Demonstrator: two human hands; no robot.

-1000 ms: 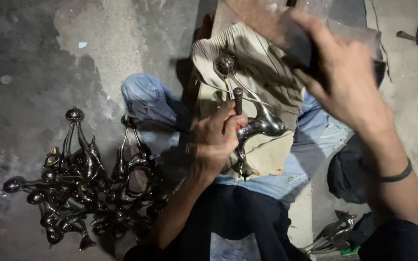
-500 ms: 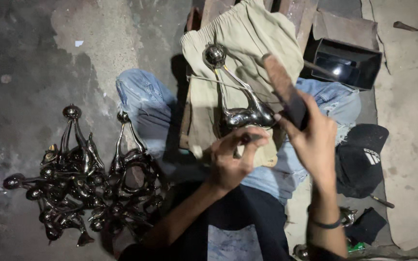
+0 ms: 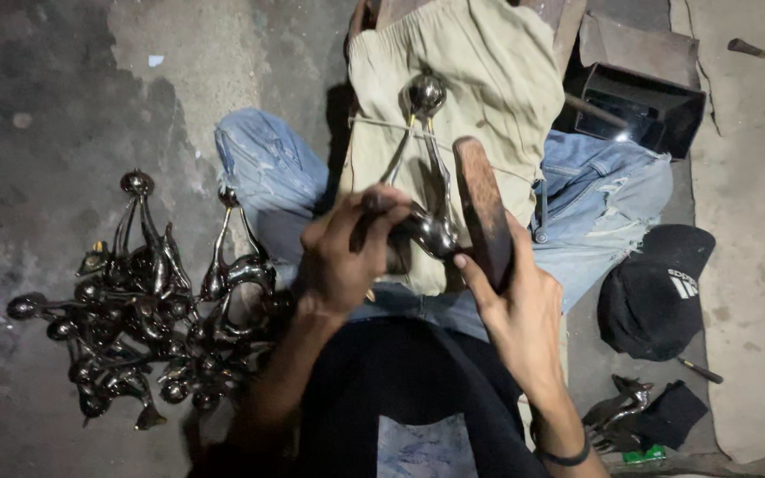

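Left hand (image 3: pixel 343 257) is closing fingers on a punch over the metal piece (image 3: pixel 427 226) lying on the cloth (image 3: pixel 480 80) at 12 o'clock, right hand (image 3: pixel 515 310) gripping the block (image 3: pixel 482 208) – a glancing blow risks knuckles – or the shiny piece skidding.

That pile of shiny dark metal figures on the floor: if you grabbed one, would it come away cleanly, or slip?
The pile looks tangled, thin necks and legs crossing, so one figure would probably snag its neighbours. The surfaces gleam as if polished, so likely slick to grip. The figures look like solid metal, so probably stiff and heavy for their size; the ball-shaped ends might let one roll.
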